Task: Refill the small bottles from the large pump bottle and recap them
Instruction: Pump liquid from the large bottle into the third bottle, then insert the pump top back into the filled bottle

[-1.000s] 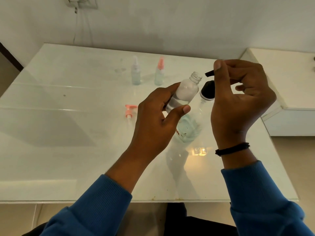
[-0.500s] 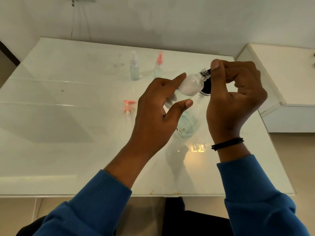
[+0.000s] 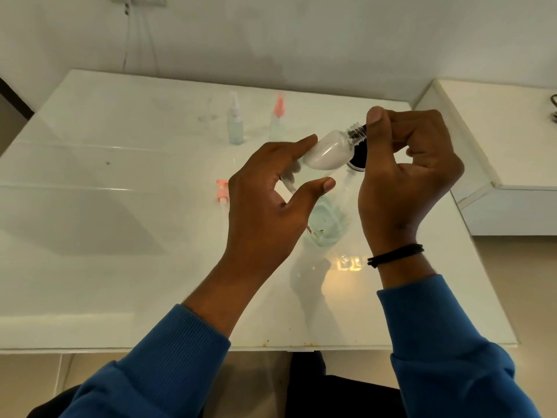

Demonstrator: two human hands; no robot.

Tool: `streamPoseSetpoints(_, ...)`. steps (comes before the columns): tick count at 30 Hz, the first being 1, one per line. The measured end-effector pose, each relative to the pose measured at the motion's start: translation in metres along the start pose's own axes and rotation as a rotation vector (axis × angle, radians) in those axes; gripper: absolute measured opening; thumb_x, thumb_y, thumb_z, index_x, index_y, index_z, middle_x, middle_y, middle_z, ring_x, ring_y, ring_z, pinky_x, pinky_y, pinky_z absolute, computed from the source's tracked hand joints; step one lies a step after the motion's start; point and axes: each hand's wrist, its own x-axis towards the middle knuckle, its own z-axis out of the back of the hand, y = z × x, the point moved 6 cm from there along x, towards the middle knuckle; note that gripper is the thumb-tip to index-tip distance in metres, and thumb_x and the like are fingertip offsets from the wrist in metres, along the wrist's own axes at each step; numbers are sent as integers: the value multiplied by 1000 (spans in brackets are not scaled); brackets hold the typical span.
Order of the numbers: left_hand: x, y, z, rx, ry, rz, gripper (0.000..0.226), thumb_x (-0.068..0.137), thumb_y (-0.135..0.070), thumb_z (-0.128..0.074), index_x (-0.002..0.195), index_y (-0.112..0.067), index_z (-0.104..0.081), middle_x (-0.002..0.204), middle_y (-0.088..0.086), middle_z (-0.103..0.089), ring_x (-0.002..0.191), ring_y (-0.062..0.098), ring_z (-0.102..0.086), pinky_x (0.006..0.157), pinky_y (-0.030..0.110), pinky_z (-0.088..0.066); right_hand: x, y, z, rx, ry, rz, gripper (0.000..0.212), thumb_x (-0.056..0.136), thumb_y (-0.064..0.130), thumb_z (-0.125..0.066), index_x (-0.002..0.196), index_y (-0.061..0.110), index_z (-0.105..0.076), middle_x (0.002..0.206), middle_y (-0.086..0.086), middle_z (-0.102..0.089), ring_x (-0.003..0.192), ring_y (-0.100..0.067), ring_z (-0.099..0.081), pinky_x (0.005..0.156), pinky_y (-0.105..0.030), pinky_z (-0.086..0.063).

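My left hand holds a small clear bottle tilted almost flat, its threaded neck pointing right. My right hand pinches a small black cap against that neck; my thumb hides most of the cap. Under both hands the large clear bottle stands on the table with pale blue liquid low in it, and its black top shows just under the small bottle. A pink pump head lies on the table left of my left hand.
Two small spray bottles stand at the back of the white glass table, one with a clear top and one with a pink top. A white cabinet adjoins the table's right side.
The small bottle has tilted further over to the right. My right hand has brought the black cap from above down onto its neck.
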Motion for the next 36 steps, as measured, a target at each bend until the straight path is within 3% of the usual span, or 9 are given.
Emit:
streamPoseSetpoints(3, 1, -1, 0, -11, -5, 0, 49, 84, -35, -79, 128, -17, -66, 114, -17, -63, 101, 6, -62, 84, 14, -54, 8, 2, 0, -9, 33, -9, 23, 92, 18, -71, 72, 8, -71, 72, 5, -64, 68, -17, -58, 67, -41, -49)
streamPoseSetpoints(7, 1, -3, -1, -7, -9, 0, 48, 85, -33, -80, 128, -17, -66, 113, -19, -60, 100, 5, -61, 83, 11, -52, 8, 2, 0, -10, 18, -35, 24, 92, 19, -72, 72, 5, -71, 71, 3, -64, 68, -18, -57, 65, -20, -41)
streamPoseSetpoints(10, 1, -2, 0, -9, -1, 7, 48, 85, -33, -80, 127, -15, -67, 115, -14, -64, 103, 6, -62, 85, 14, -54, 5, 0, -1, -10, 26, -54, 22, 93, 18, -72, 74, 6, -71, 74, 5, -64, 71, -12, -56, 67, -13, -37)
streamPoseSetpoints(15, 1, 1, 0, -53, -6, 51, 49, 84, -33, -80, 128, -15, -67, 118, -8, -69, 103, 10, -65, 87, 22, -57, 11, 5, 2, -14, 23, -40, 21, 92, 21, -72, 74, 11, -71, 73, 7, -65, 69, -11, -56, 69, -13, -36)
streamPoseSetpoints(21, 0, 3, -2, -81, 3, 74, 47, 85, -32, -80, 128, -18, -66, 122, -9, -68, 107, 6, -64, 89, 16, -55, 10, 8, 3, -22, 7, -36, 17, 91, 25, -74, 77, 16, -70, 77, 9, -68, 67, -13, -59, 68, -18, -40)
streamPoseSetpoints(29, 0, 5, -1, -112, 14, 98, 47, 86, -27, -81, 128, -13, -66, 123, -3, -70, 111, 15, -65, 92, 26, -57, 10, 4, 4, -13, -15, -93, 21, 91, 28, -72, 79, 12, -72, 79, 8, -71, 67, -13, -61, 65, -21, -41)
streamPoseSetpoints(36, 1, 6, 0, -178, 4, 151, 42, 87, -24, -80, 124, -24, -60, 119, -15, -66, 110, 5, -65, 88, 12, -52, 14, 2, 5, -38, 15, -103, 23, 91, 30, -72, 80, 9, -74, 82, 8, -72, 71, -13, -63, 64, -12, -36)
